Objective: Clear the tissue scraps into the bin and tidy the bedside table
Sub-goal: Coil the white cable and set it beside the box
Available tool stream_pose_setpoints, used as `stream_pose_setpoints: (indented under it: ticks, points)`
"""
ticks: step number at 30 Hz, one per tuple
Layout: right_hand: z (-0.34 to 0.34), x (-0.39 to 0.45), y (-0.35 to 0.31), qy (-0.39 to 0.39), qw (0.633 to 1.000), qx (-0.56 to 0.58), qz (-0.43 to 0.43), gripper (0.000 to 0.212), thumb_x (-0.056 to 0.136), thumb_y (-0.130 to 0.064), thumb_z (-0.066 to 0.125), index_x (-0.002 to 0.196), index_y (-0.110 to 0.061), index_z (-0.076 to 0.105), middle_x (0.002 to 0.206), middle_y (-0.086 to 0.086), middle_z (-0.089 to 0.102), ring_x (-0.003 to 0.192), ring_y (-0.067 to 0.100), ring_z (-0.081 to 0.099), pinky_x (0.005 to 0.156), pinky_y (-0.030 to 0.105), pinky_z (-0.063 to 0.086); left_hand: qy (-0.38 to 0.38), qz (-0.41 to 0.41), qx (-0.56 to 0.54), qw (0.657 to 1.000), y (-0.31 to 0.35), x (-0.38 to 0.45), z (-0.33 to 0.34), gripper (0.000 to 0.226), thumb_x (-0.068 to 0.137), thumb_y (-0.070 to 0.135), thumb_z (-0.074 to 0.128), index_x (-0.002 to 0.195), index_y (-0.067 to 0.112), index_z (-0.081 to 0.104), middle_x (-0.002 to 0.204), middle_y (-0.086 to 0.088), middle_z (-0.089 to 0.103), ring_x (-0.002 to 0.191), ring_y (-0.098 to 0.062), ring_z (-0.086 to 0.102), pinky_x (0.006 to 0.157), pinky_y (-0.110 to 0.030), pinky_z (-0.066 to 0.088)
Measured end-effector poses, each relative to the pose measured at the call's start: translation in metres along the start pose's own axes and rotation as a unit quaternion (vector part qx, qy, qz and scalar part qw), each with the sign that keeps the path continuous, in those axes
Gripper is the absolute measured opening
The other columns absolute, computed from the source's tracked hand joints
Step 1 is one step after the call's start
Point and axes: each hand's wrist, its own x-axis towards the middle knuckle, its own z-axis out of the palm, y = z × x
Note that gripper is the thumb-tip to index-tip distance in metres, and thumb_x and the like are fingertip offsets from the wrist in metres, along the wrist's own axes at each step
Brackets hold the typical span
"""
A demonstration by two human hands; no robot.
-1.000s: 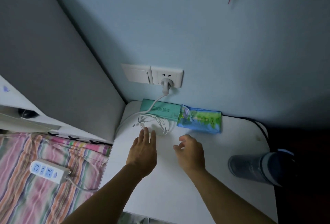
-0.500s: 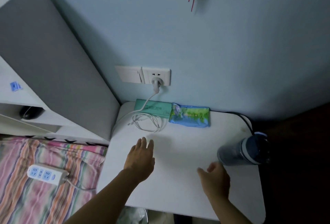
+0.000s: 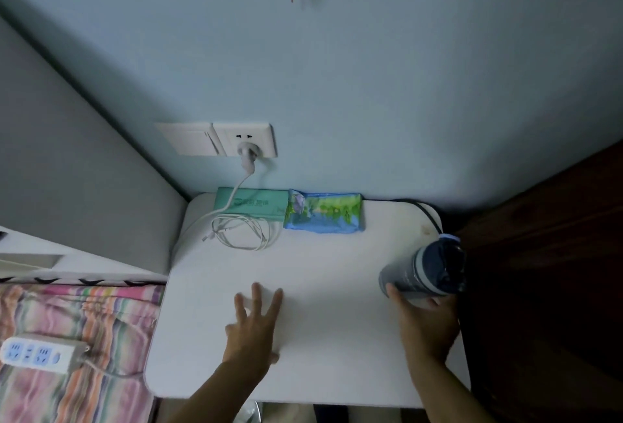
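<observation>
Right hand has reached the bottle, grip half hidden; left hand spread flat.

Printed marking noted on teal box at table's rear edge, too blurred for reading; nothing else legible.

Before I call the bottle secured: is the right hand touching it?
Touching. The head view shows the right hand with fingertips against the lower side of the dark bottle, no gap between them.
</observation>
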Motion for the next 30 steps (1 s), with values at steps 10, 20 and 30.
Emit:
stream_pose_setpoints:
  ticks: [10, 20, 30]
  points:
    - [0.033, 0.037, -0.047, -0.023, 0.999, 0.026, -0.041, 0.048, 0.057, -0.019, 0.088, 0.098, -0.019, 0.063, 0.082, -0.004, 0.066, 0.082, 0.023, 0.068, 0.072, 0.026, 0.046, -0.002, -0.008, 0.004, 1.000, 0.006, -0.003, -0.006, 0.107, 0.079, 0.028, 0.074, 0.150, 0.031, -0.006, 0.159, -0.015, -0.015, 0.143, -0.047, -0.005, 0.098, -0.047, 0.048]
    - [0.069, 0.084, -0.077, -0.046, 0.998, 0.013, -0.050, 0.049, 0.052, -0.014, 0.084, 0.095, -0.020, 0.063, 0.092, 0.004, 0.073, 0.089, 0.026, 0.070, 0.079, 0.037, 0.058, -0.015, -0.012, -0.001, 1.000, 0.006, 0.003, -0.004, 0.109, 0.078, 0.027, 0.075, 0.149, 0.035, -0.008, 0.159, -0.014, -0.018, 0.143, -0.049, -0.007, 0.097, -0.048, 0.048]
    - [0.069, 0.091, -0.078, -0.064, 0.994, -0.007, -0.085, 0.050, 0.056, -0.020, 0.086, 0.100, -0.018, 0.062, 0.092, 0.002, 0.071, 0.091, 0.029, 0.068, 0.080, 0.038, 0.054, -0.021, -0.009, 0.009, 1.000, 0.004, 0.009, -0.001, 0.108, 0.080, 0.028, 0.073, 0.150, 0.032, -0.009, 0.159, -0.016, -0.018, 0.142, -0.050, -0.005, 0.097, -0.047, 0.050]
